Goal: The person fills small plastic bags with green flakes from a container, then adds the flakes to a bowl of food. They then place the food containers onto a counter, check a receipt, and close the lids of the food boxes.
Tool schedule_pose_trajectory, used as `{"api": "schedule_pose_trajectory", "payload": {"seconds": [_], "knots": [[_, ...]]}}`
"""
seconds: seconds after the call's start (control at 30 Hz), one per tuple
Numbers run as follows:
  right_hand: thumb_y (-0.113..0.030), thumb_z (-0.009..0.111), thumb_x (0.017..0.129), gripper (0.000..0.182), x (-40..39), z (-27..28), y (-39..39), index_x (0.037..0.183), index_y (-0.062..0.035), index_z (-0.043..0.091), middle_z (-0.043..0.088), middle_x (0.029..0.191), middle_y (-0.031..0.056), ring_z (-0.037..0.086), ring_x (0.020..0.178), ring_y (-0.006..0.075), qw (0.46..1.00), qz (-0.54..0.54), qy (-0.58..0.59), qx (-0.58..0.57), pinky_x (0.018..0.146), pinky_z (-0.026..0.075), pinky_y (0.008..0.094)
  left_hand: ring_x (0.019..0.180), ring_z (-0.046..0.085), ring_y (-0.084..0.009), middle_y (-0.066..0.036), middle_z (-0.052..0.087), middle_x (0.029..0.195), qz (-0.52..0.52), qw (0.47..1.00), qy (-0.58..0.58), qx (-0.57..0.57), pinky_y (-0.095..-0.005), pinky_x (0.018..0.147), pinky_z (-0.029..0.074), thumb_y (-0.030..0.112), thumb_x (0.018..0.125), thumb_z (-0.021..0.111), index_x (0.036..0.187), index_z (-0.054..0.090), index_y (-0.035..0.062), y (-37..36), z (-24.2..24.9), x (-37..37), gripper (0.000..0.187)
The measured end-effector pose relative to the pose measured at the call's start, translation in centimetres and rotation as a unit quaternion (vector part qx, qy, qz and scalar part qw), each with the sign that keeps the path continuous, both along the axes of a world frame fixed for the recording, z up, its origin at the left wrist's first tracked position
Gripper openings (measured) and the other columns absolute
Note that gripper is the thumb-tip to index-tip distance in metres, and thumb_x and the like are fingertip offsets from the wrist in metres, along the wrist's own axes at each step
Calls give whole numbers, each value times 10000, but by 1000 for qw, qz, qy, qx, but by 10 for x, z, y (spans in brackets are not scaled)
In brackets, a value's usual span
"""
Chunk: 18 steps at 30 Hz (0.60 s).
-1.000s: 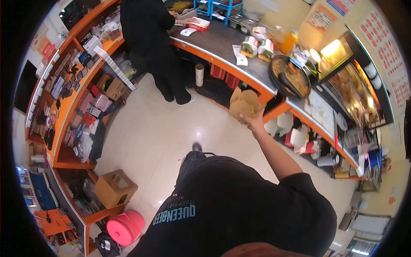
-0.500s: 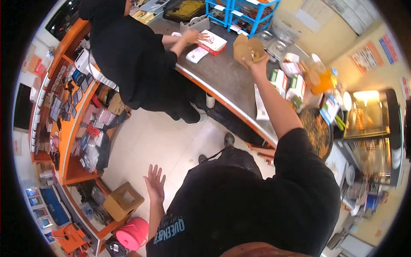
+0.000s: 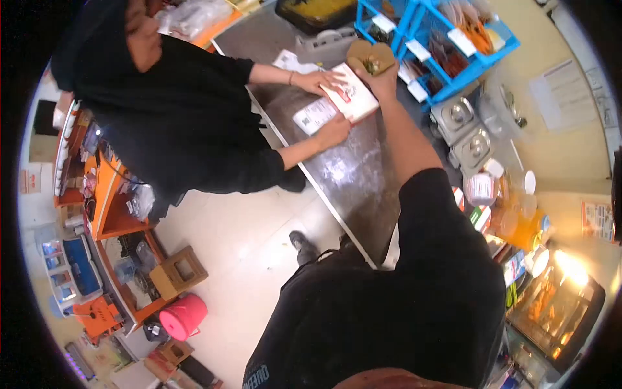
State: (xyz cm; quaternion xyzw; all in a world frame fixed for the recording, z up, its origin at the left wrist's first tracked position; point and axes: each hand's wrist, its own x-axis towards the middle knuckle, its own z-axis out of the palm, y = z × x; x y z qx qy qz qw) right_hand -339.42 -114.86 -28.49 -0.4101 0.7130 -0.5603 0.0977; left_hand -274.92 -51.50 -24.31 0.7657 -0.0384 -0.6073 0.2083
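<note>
The right hand [image 3: 382, 84] is closed around the side of an open brown food box [image 3: 369, 59] with some food in it, at the far part of the worktop [image 3: 363, 194]; whether the box touches the surface cannot be told. The left hand is out of view, so its state cannot be told. Close on one side, a co-worker's two hands [image 3: 315, 82] rest on a white-topped carton [image 3: 353, 97], with a printed slip [image 3: 314, 117] beside it; on the other side, blue racks [image 3: 447, 55] hem the food box in. Lidded metal pans [image 3: 472, 150] and an orange bottle [image 3: 532, 228] stand further along the wall. White labels [image 3: 461, 42] hang on the racks, their writing too small to read, as is the carton's print. The wearer's black shirt [image 3: 389, 311] shows the letters "QUEE".
</note>
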Motion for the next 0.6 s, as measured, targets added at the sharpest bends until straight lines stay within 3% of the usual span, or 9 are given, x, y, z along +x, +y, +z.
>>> {"api": "schedule_pose_trajectory", "payload": {"seconds": [0.1,0.13,0.2,0.33,0.4,0.43,0.47,0.53,0.6], "knots": [[-458,984,551,1382,1,32,55,1538,75,176,427,1480,309,436,1384,424,993,29,-35,108,1156,369,445,1468,356,-339,-167,355,1603,-7,1000,14,-21,-532,1187,269,637,1026,325,1590,294,104,-17,20,3,777],[-440,929,671,1176,-1,29,77,1506,77,282,441,1477,305,441,1402,342,994,43,-44,89,1117,416,402,1466,360,-337,-167,360,1600,-11,999,24,-38,-532,1187,270,631,1028,330,1588,298,101,-29,25,8,772],[-390,886,759,954,12,39,144,1468,19,397,576,1362,243,571,1278,284,986,92,-142,4,1057,467,364,1463,368,-334,-169,369,1595,-22,995,58,-79,-531,1186,272,618,1031,340,1585,308,96,-58,33,18,761],[-279,790,881,516,79,74,349,1294,-35,600,712,1133,106,670,1051,176,956,150,-114,223,952,514,330,1455,384,-329,-171,386,1584,-24,950,234,-206,-530,1186,276,593,1039,360,1578,326,86,-136,40,4,740],[-226,754,913,356,128,89,436,1198,-32,666,735,1056,70,680,980,150,948,153,-110,257,908,524,325,1451,392,-326,-173,395,1579,-112,915,289,-259,-529,1186,278,580,1043,370,1574,336,81,-182,46,-19,730],[-204,742,921,315,146,86,473,1171,-22,678,735,1049,74,680,975,150,945,156,-102,267,895,526,321,1452,388,-325,-188,381,1582,-286,891,218,-277,-494,1194,286,552,1052,377,1569,334,59,-210,50,-43,716],[-197,755,898,292,163,89,502,1122,-23,689,740,1018,131,708,941,211,946,115,-125,276,865,546,351,1453,384,-323,-204,367,1585,-445,832,137,-300,-459,1202,293,524,1061,384,1565,332,38,-238,55,-67,702],[-193,760,889,310,186,81,553,1136,-20,688,739,1018,140,710,941,231,946,40,-190,258,862,543,353,1390,462,-313,-208,486,1489,-613,698,101,-355,-405,1143,362,234,1023,583,1481,453,13,-271,47,-129,525],[-178,751,903,308,196,89,588,1155,-15,684,734,1040,121,688,968,200,941,13,-164,294,899,524,334,1348,478,-385,-207,526,1421,-739,487,31,-465,-418,1123,382,236,956,665,1418,513,22,-276,51,-209,531]]}}
